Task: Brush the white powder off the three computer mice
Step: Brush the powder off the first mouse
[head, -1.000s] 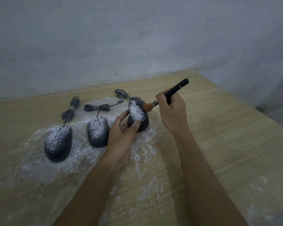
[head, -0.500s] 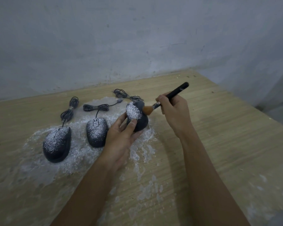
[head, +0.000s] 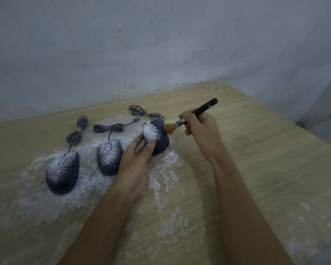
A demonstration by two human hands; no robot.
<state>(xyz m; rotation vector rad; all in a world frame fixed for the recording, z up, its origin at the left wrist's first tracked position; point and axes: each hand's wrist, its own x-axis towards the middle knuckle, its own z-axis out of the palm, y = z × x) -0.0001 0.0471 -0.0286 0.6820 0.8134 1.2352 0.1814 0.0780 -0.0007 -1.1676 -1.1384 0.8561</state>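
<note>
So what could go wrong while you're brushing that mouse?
The powder swept off the held mouse by the brush may land on the middle mouse close beside it, or on the already dusty table. The left hand holds the mouse tilted by its lower end, so it might slip.

Bench (head: 256, 159): light wood-grain top, runs back to wall, right edge angles away toward far corner. Small crumbs of debris near back right corner of top. Wall (head: 161, 44): pale grey plaster, scuffed and stained, darker grime along line where it meets bench. Strip of grey floor (head: 325, 129) visible past right edge of bench.
</note>
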